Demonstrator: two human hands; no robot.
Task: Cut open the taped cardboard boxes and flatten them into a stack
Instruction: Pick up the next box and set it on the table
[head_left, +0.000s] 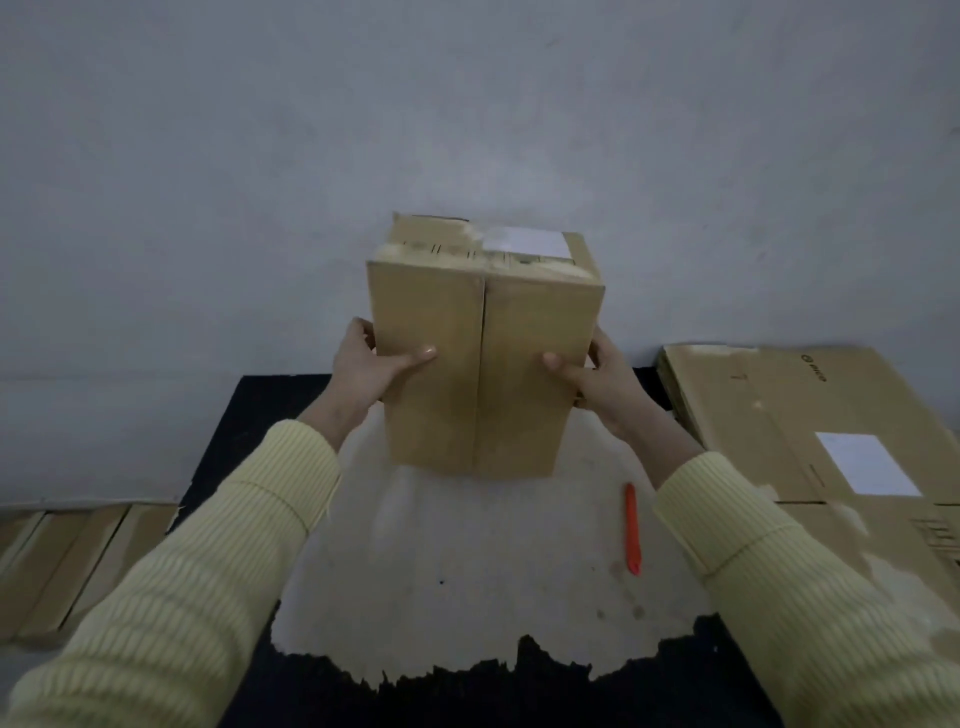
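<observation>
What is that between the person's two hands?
A cardboard box, its flaps shut. The left hand grips one side and the right hand the other, thumbs on its near face, as the head view shows.

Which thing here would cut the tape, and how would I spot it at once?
Start at the pale worn patch in the middle of the black mat, just this side of the tall brown cardboard box. Near the patch's right edge lies a slim orange stick-shaped cutter. It is the only orange thing here.
</observation>
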